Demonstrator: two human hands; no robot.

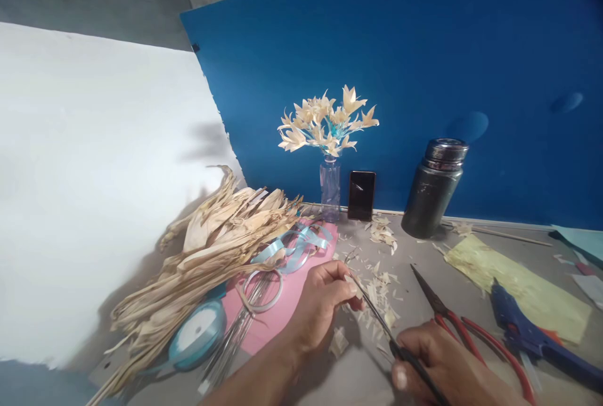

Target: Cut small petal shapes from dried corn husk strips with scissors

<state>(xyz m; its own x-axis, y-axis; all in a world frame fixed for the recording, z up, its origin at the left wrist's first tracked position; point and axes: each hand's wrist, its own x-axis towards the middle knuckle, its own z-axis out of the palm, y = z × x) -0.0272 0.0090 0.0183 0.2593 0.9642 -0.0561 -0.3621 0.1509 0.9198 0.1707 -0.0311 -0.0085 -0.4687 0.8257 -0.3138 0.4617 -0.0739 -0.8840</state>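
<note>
**A:** Black scissors (377, 321): where were they?

**B:** In the right hand (440, 365), which was curled shut round the handles at the near edge of the table (424, 249). The blades ran slantwise, up and to the left, with their tips right at the left hand (325, 299). I couldn't tell how far the blades gaped.

**A:** And the left hand?

**B:** Its thumb and fingertips were pinched on a small husk scrap (351, 279), and the other fingers were folded. It lay to the left of the right hand, a little farther from the person.

**A:** What stood around them?

**B:** Biggest first: a blue board (424, 66) stood upright at the back and a white board (85, 173) leaned at the left. A husk pile (211, 249) spread below the white board. A pink sheet (287, 299) lay under the left wrist, and a yellow paper (522, 283) lay off to the right. Then came a dark flask (433, 189), a glue gun (522, 330), and red scissors (452, 321) lying just beside the right hand. Smaller still were a vase (330, 186) of husk flowers, a ribbon spool (195, 334), and a phone (361, 195) propped against the blue board.

**A:** Was anything between the hands?

**B:** Only loose cuttings (381, 286) on the table under the blades.
</note>
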